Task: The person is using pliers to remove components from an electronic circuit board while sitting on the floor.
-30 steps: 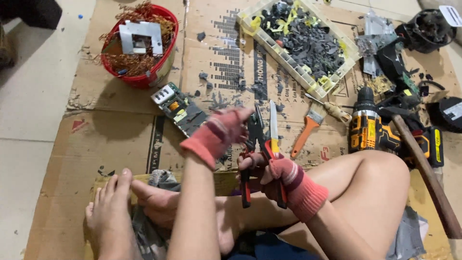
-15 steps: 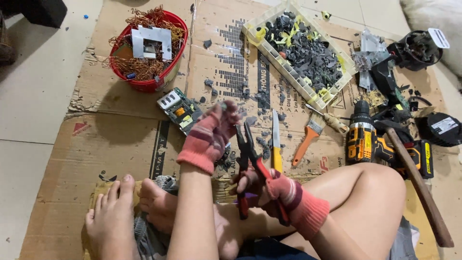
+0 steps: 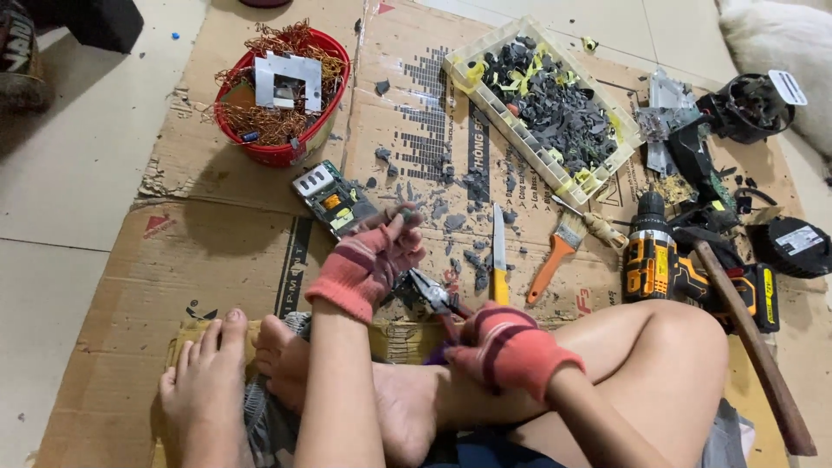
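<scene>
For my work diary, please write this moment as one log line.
left hand: gloved, on small part at pliers tip | right hand: gloved, holds pliers | circuit board, knife on cardboard

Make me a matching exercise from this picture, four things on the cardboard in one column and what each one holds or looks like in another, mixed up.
Things:
1. red basket
2. yellow tray
3. brush
4. drill

Descriptions:
A. orange handle, lying beside a yellow-handled knife
B. holds dark broken bits
C. yellow and black body, next to a wooden handle
D. holds copper wire and a metal plate

Pairs: 1-D, 2-B, 3-A, 4-C
</scene>
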